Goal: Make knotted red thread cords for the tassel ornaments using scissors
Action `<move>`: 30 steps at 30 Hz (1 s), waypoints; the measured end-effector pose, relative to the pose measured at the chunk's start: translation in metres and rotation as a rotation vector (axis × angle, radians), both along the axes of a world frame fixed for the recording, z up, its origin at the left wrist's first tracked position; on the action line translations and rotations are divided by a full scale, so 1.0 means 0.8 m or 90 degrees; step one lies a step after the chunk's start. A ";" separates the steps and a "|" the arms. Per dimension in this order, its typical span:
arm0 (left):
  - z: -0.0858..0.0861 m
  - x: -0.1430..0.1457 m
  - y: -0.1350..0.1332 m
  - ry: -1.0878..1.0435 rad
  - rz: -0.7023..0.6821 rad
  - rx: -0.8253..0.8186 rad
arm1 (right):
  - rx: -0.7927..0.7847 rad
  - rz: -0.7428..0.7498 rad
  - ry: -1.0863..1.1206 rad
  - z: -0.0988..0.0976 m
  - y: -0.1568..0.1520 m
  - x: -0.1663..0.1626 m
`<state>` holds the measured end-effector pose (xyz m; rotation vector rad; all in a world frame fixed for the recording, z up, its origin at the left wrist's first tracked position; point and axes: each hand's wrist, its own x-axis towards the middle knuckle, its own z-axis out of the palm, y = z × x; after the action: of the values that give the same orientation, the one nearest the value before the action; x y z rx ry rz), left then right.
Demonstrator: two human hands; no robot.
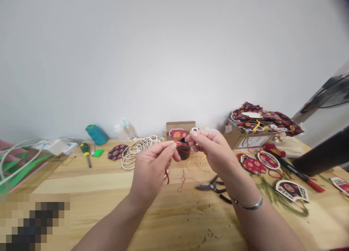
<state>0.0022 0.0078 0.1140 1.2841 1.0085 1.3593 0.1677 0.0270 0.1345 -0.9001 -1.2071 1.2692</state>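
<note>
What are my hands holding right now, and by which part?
Your left hand pinches red thread; where along its length, I can't tell. Your right hand grips a small white disc by its lower edge.

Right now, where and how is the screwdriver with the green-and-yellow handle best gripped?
Likely across the thick handle, from above: the screwdriver lies on the pale wooden table, handle toward the grey wall, metal shaft pointing away. A bright green block sits right of it, so coming in low from that side looks tighter.
</note>
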 end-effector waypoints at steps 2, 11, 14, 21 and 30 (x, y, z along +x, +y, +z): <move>0.001 0.000 0.001 -0.011 0.003 -0.001 | -0.004 0.025 -0.006 0.001 -0.002 0.001; 0.001 0.001 0.002 -0.015 0.013 0.002 | -0.004 0.077 -0.070 0.004 -0.005 0.005; 0.001 0.001 0.002 -0.011 0.010 0.003 | -0.007 0.073 -0.084 0.003 -0.004 0.005; 0.001 0.000 0.001 -0.007 0.012 0.000 | -0.008 0.082 -0.093 0.004 -0.004 0.006; 0.001 0.004 -0.001 0.025 -0.016 0.004 | -0.004 0.076 -0.088 0.002 -0.005 0.004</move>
<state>0.0055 0.0067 0.1151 1.3280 1.0126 1.3242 0.1709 0.0228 0.1359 -0.9439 -1.3832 1.3236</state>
